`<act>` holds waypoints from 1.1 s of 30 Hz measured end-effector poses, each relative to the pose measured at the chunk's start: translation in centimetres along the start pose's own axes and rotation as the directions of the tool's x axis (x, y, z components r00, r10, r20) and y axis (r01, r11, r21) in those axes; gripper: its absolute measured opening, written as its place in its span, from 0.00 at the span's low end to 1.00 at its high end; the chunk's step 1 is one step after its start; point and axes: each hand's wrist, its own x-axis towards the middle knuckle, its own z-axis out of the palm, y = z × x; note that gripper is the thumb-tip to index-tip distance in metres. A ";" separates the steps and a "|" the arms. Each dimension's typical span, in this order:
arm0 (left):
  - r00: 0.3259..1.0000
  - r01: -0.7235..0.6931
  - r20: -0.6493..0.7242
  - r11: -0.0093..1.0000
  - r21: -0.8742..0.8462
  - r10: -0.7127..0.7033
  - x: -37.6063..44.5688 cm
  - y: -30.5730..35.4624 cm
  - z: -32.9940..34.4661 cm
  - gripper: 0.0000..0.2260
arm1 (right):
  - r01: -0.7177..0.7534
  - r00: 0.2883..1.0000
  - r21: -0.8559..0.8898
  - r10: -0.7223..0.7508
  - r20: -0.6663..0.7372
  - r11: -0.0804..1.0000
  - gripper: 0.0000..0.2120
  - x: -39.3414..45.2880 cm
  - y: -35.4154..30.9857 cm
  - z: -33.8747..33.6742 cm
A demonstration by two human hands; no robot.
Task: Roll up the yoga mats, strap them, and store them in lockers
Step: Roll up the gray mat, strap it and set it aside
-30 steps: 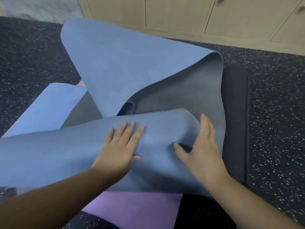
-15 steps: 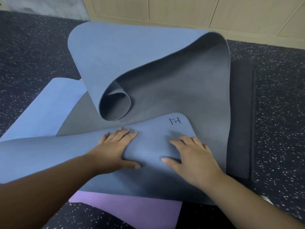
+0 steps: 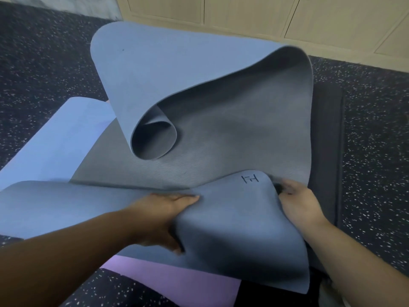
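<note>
- Directly ahead of the person, on the speckled dark floor (image 3: 44, 63), a blue-grey yoga mat (image 3: 199, 69) lies twisted and only partly rolled, its near end in both hands.
- Left hand (image 3: 163, 218) grips the near flap from the left: fingers lie across the top and the thumb is tucked beneath the fold.
- Right hand (image 3: 298, 202) holds the flap's right edge, fingers curled around it beside a small logo (image 3: 249, 179) printed at the corner.
- Far end of the mat rears up and curls into a loose open cone (image 3: 155, 138), pointing back toward the hands, with the grey underside showing.
- Long axis runs roughly away from the person, toward the cream locker doors (image 3: 243, 9) along the far wall, though the twist bends it leftwards.
- Both hands sit about equally near the flap; a straight roll would likely need the far curl flattened first.
- Other mats lie beneath: a light blue mat (image 3: 66, 134) at left, a purple mat (image 3: 177, 282) nearest, a black mat (image 3: 327, 151) at right.
</note>
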 end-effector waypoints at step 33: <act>0.994 -0.096 -0.042 0.995 0.011 0.096 -0.2 -0.4 1.6 0.50 | -0.118 0.984 0.224 0.145 -0.107 0.968 0.16 1.1 1.3 -1.1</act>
